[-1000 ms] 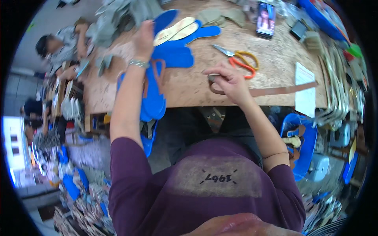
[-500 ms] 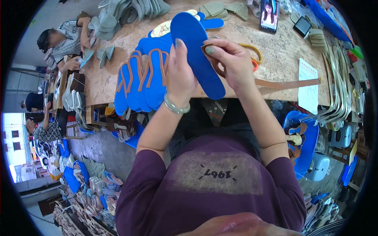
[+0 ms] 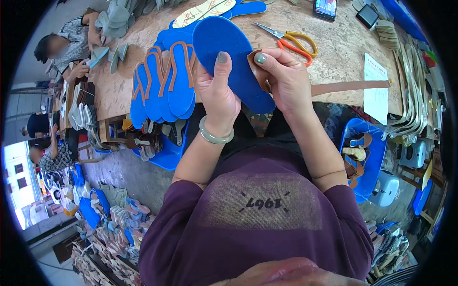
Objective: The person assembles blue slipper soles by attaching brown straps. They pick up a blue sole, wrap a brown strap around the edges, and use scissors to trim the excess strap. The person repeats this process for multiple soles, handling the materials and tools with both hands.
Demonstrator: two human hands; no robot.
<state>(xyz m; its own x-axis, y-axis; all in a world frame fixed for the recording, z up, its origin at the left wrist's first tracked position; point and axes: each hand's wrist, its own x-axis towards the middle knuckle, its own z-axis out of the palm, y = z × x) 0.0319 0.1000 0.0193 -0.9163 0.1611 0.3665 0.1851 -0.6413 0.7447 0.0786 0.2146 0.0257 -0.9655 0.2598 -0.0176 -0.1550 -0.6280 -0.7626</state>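
Note:
My left hand [image 3: 218, 90] grips a blue shoe insole [image 3: 222, 40] from its left side, with the thumb lying across its face. The insole is held up at a slant over the table's near edge. At its right edge, my right hand [image 3: 290, 86] pinches the end of a brown strap [image 3: 348, 87] between thumb and fingers. The strap's end bends against the insole, and its long tail runs right across the table. Left of my hands lie several blue insoles [image 3: 179, 102] edged with brown strips. Orange-and-yellow-handled scissors [image 3: 300, 45] rest beyond my right hand.
A phone [image 3: 326, 9] stands at the far edge of the worktable [image 3: 341, 57]. White paper [image 3: 376, 107] hangs over the near edge, beside bundled pale strips [image 3: 415, 95]. A blue basket [image 3: 374, 169] holds shoe parts below right. A co-worker [image 3: 74, 38] handles pieces at far left.
The view has shifted, leaving the table higher and bringing the whole scissors into sight. My right hand has turned slightly, showing more of the strap's bent end at the insole. Both grips remain.

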